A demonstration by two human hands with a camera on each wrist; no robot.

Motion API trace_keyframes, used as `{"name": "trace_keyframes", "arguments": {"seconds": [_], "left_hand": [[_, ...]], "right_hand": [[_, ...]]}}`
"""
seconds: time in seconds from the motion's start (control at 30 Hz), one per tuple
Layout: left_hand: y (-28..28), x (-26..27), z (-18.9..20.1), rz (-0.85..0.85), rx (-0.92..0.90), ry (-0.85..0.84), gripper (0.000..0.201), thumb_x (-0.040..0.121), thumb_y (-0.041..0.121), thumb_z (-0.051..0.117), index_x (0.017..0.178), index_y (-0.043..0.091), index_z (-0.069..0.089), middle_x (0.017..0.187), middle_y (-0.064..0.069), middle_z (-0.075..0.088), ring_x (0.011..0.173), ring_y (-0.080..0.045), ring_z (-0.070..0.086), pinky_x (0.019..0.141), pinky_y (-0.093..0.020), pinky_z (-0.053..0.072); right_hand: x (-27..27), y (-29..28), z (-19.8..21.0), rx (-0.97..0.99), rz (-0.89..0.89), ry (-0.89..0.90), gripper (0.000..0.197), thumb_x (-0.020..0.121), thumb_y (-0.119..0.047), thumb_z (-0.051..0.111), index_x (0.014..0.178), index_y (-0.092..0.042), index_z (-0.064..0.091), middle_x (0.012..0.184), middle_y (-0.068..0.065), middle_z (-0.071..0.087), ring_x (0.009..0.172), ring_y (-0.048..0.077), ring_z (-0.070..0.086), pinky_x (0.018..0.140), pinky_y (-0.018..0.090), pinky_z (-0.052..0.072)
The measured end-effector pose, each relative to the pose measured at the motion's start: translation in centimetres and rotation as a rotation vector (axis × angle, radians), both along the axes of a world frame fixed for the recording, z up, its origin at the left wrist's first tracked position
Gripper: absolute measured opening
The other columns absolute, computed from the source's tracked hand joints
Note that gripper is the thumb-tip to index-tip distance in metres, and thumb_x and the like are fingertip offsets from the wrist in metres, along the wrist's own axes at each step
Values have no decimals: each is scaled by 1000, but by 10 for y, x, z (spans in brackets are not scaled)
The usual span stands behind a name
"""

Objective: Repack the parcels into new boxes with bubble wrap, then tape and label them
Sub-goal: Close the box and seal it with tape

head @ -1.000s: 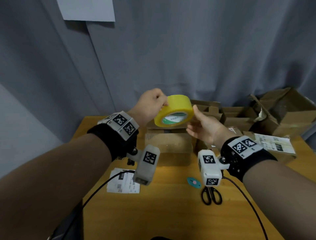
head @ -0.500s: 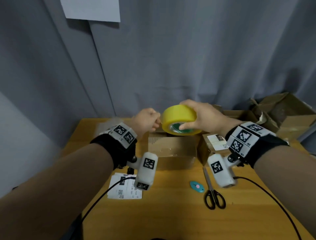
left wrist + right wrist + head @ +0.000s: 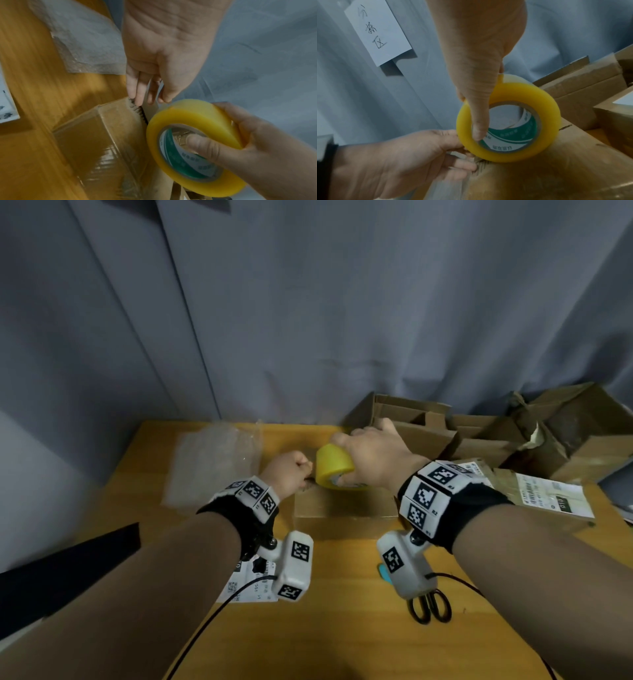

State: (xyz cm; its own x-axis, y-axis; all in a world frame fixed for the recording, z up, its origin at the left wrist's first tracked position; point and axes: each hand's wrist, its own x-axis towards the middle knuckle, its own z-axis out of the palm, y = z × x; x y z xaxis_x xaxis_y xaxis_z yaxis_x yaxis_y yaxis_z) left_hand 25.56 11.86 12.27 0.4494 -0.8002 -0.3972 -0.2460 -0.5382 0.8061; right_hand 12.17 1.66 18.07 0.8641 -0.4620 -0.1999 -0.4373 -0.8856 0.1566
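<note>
Yellow packing-tape roll (image 3: pixel 195 147) on top of brown cardboard box (image 3: pixel 342 508) at its left edge, on wooden worktop (image 3: pixel 342 628). Right hand (image 3: pixel 376 453) grips roll, thumb in core, ready to unroll along seam. Left hand (image 3: pixel 161 56) pinches free tape end at box edge as anchor.

Head view: right hand (image 3: pixel 375 451) covered the upper right of the tape roll (image 3: pixel 334 465), so the grip could not be read there. Scissors (image 3: pixel 430 606) at 5 o'clock showed only their handles; blades hidden behind the right wrist camera (image 3: pixel 407 568). Teal item (image 3: pixel 383 572) mostly hidden by the same camera; identity not determinable. Label sheet (image 3: pixel 248 582) at 7 o'clock partly covered by the left wrist camera (image 3: pixel 294 565), print too small to read. Bubble wrap (image 3: pixel 212 462) at 10 o'clock blurred. Left wrist view: box (image 3: pixel 102 142) cut off at the bottom edge.
</note>
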Motion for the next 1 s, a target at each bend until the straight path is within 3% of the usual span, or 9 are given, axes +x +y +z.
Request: {"name": "trace_keyframes", "arguments": {"seconds": [0.1, 0.2, 0.27, 0.37, 0.5, 0.67, 0.77, 0.87, 1.0], "left_hand": [[2, 3, -7, 32, -6, 109, 14, 100, 18, 42, 92, 11, 52, 90, -12, 58, 85, -27, 63, 88, -40, 51], [4, 6, -12, 2, -11, 66, 15, 100, 21, 44, 91, 12, 53, 82, -5, 57, 74, -17, 58, 81, -36, 51], [2, 6, -8, -22, -42, -2, 18, 99, 20, 46, 83, 15, 54, 76, -4, 58, 68, -17, 56, 74, -33, 50], [-3, 6, 1, -74, -30, -143, 20, 96, 17, 48, 78, 12, 56, 79, -10, 61, 77, -26, 59, 77, -38, 50], [2, 30, 24, 132, -139, -150, 29, 94, 16, 47, 66, 15, 51, 64, -2, 52, 63, -18, 51, 67, -31, 40], [13, 46, 42, 21, -122, -205, 29, 94, 14, 47, 66, 12, 51, 67, -2, 54, 61, -14, 51, 60, -25, 41], [17, 45, 24, 30, -20, -223, 24, 92, 12, 43, 70, 5, 49, 71, -13, 53, 66, -24, 51, 70, -41, 45], [27, 44, 5, 69, 39, -164, 23, 94, 18, 42, 77, 6, 51, 74, -9, 55, 66, -21, 55, 75, -36, 47], [36, 39, -14, 95, 7, -171, 37, 95, 37, 49, 72, 9, 51, 72, -7, 59, 64, -20, 56, 69, -32, 45]], "right_hand": [[4, -3, -6, 142, -10, -108, 68, 85, -72, 35, 134, -25, 43, 123, 9, 57, 118, 28, 51, 102, 44, 28], [-3, -13, -8, 398, -147, -304, 58, 96, -59, 25, 111, -15, 60, 105, 10, 65, 102, 27, 60, 86, 36, 44], [-3, -16, -10, 341, -165, -301, 52, 99, -52, 28, 92, -14, 63, 84, 7, 65, 86, 27, 63, 72, 34, 47], [13, -12, -12, 166, -66, -296, 45, 99, -47, 30, 77, -18, 57, 72, 5, 59, 77, 29, 62, 61, 32, 44], [23, -12, -5, 48, -95, -112, 51, 100, -45, 26, 83, -13, 62, 73, 3, 57, 75, 25, 59, 60, 31, 42], [23, -18, 2, 50, -88, -66, 51, 100, -46, 25, 95, -10, 62, 86, 8, 62, 80, 26, 57, 65, 32, 41], [23, -14, 0, 167, -102, -127, 35, 99, -39, 31, 109, -13, 52, 97, 11, 63, 91, 30, 60, 70, 34, 40], [14, -20, 1, 404, -194, -276, 19, 93, -36, 48, 105, -22, 53, 93, 4, 61, 87, 26, 59, 69, 32, 41], [-1, -26, -7, 490, -222, -374, 34, 89, -51, 56, 104, -22, 62, 91, -1, 61, 87, 18, 58, 75, 30, 45]]}}
